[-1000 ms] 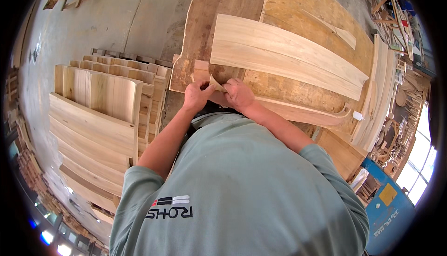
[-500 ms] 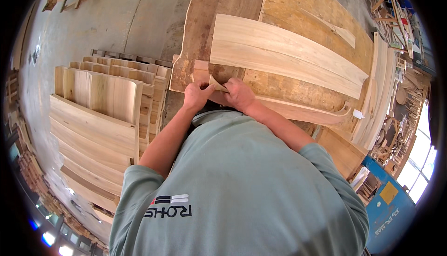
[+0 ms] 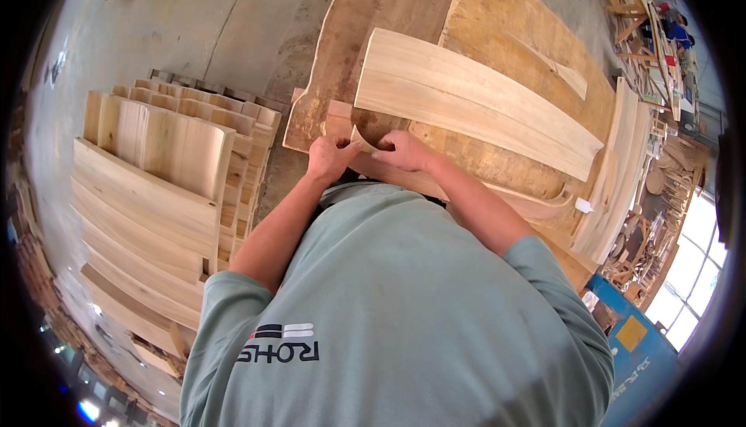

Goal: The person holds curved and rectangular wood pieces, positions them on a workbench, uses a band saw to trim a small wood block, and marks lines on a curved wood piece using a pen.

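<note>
My left hand [image 3: 328, 157] and my right hand [image 3: 404, 152] are close together at the near left edge of the worktable [image 3: 497, 31]. Between them is a small tan piece of sandpaper [image 3: 359, 139], bent up with one pointed corner. My left fingers pinch its left side; the right fingers are curled closed at its right side. Beneath my hands and right forearm lies a long, narrow wooden piece [image 3: 536, 205] with a curled right end, partly hidden. A wide pale board [image 3: 474, 101] lies just beyond my right hand.
Stacked shaped wooden panels [image 3: 155, 194] stand to my left on the concrete floor [image 3: 225, 31]. A thin wood offcut [image 3: 571, 79] is at the table's far right. Long boards [image 3: 622, 163] lean along its right side, near a blue machine [image 3: 641, 353].
The right hand has shifted slightly, and the sandpaper stands up more between my hands. My view has turned a little, so the table and panels sit differently.
</note>
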Tool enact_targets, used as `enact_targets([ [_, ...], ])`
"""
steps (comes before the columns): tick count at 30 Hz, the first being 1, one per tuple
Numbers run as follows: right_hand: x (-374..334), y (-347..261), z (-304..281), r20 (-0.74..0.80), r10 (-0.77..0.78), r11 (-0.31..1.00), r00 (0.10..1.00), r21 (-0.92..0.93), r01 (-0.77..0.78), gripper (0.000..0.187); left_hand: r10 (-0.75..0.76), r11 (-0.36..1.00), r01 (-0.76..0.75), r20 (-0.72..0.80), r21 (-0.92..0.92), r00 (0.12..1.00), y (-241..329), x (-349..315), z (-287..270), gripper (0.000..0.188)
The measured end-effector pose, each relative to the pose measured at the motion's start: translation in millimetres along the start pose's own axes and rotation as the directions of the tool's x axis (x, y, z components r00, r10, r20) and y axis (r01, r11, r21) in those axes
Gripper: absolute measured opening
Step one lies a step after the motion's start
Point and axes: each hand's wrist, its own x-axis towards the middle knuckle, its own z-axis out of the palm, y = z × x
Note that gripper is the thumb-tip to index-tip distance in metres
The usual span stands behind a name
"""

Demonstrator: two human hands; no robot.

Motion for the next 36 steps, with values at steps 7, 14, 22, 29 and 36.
enact_targets([
  [7, 34, -33, -5, 0.125, 0.146, 0.859, 0.981, 0.475, -0.188, 0.039, -0.01, 1.0, 0.01, 0.003, 0.019, 1.0, -1, 1, 1, 0.045],
  [14, 54, -10, 24, 0.031, 0.039, 0.834, 0.999, 0.55, -0.05, 0.039, 0.004, 1.0, -0.004, -0.014, 0.028, 1.0, -4, 1, 3, 0.044],
  [22, 40, -12, 6, 0.089, 0.099, 0.838, 0.991, 0.53, -0.131, 0.043, 0.003, 1.0, -0.003, -0.007, 0.013, 1.0, -4, 1, 2, 0.043],
  [29, -26, 8, -12, -0.115, 0.121, 0.92, 0.986, 0.385, -0.068, 0.039, 0.004, 1.0, -0.004, 0.005, -0.006, 1.0, 4, -1, -1, 0.043],
  [36, -72, 22, 5, -0.458, -0.004, 0.994, 0.889, 0.097, 0.054, 0.031, 0.012, 0.999, -0.013, -0.006, -0.03, 1.0, -8, 1, 8, 0.044],
])
